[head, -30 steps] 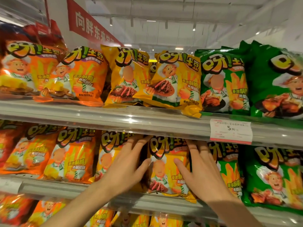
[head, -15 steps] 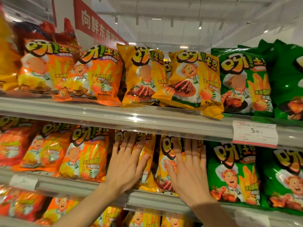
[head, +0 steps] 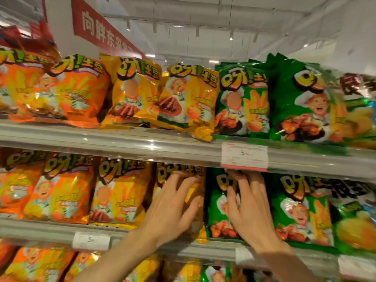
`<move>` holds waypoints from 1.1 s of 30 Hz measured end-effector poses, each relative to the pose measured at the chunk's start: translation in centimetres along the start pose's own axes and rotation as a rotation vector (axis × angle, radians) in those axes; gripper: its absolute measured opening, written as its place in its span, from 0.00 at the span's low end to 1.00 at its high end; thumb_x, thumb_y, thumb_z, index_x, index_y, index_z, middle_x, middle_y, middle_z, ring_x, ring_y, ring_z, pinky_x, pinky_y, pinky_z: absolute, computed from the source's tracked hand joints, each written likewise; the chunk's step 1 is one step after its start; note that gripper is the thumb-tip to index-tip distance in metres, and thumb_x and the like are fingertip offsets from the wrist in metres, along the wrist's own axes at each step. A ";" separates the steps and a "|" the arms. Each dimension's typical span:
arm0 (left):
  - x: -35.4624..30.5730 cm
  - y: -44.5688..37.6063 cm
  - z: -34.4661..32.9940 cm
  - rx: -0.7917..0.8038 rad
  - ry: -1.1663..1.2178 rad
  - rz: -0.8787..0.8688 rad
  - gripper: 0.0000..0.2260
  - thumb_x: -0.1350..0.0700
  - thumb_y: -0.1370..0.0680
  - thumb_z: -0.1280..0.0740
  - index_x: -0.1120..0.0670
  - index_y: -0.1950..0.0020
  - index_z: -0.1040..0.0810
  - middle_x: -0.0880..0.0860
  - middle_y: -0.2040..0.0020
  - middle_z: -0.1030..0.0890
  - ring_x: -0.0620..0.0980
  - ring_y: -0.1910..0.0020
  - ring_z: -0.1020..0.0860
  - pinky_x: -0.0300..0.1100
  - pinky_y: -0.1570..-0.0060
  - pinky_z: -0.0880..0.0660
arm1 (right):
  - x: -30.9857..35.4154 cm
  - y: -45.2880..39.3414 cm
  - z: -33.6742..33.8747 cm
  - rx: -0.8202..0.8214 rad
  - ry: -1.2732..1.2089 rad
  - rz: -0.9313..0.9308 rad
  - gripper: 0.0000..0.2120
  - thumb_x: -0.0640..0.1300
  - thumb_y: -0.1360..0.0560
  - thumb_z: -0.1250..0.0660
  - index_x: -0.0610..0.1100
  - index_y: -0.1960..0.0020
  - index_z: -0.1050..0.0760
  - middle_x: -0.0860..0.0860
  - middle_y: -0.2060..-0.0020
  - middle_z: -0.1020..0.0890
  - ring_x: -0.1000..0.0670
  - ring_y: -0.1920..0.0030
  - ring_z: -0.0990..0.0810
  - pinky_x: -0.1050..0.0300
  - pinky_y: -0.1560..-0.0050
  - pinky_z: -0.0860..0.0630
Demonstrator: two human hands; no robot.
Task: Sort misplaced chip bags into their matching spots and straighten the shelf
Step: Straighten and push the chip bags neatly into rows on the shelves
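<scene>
The left grip [head: 173, 208] is spread flat and pressed on a yellow chip bag [head: 195, 200] on the middle shelf [head: 61, 228]. The right grip [head: 250, 208] is laid flat on a green chip bag [head: 217, 202] just beside it.

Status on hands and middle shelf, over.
Left hand flat on yellow bag. Right hand flat on green bag. Nothing blocking.

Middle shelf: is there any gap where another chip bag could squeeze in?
Barely. One dark slot shows between the yellow bag and the bag under the left hand. Elsewhere orange bags and green bags crowd together; the right hand covers one green bag.
</scene>
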State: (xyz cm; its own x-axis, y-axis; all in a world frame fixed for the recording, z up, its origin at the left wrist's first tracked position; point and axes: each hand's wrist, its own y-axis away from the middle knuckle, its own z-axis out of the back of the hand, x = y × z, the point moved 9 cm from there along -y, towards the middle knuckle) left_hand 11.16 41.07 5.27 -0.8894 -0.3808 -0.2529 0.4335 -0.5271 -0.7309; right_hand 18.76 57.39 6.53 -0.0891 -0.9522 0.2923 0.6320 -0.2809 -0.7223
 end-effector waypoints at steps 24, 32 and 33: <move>-2.3 -4.9 -9.0 0.299 0.417 0.417 0.31 0.53 0.32 0.20 0.41 0.38 0.34 0.44 0.38 0.27 0.47 0.37 0.28 0.40 0.40 0.29 | -7.6 -0.1 -0.8 0.565 -0.287 -0.238 0.51 0.46 0.30 0.23 0.58 0.21 0.56 0.55 0.23 0.43 0.55 0.28 0.38 0.70 0.43 0.36; -2.3 -4.7 -9.0 0.362 0.402 0.426 0.29 0.52 0.33 0.20 0.45 0.41 0.33 0.48 0.42 0.24 0.49 0.41 0.24 0.48 0.40 0.24 | -7.4 0.3 -0.9 0.551 -0.255 -0.220 0.49 0.47 0.28 0.26 0.59 0.21 0.59 0.56 0.23 0.47 0.56 0.32 0.36 0.71 0.46 0.31; -2.4 -4.4 -8.8 0.357 0.405 0.405 0.30 0.51 0.32 0.20 0.44 0.38 0.35 0.48 0.42 0.24 0.48 0.42 0.24 0.47 0.40 0.24 | -7.4 0.5 -0.8 0.538 -0.228 -0.211 0.49 0.48 0.27 0.26 0.59 0.21 0.59 0.56 0.22 0.49 0.54 0.30 0.35 0.67 0.43 0.30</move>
State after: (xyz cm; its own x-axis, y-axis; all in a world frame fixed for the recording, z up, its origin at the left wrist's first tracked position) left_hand 10.10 51.00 3.51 -0.6008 -0.3233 -0.7311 0.7037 -0.6479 -0.2917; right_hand 19.12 64.18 3.57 -0.1251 -0.8165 0.5637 0.9233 -0.3037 -0.2350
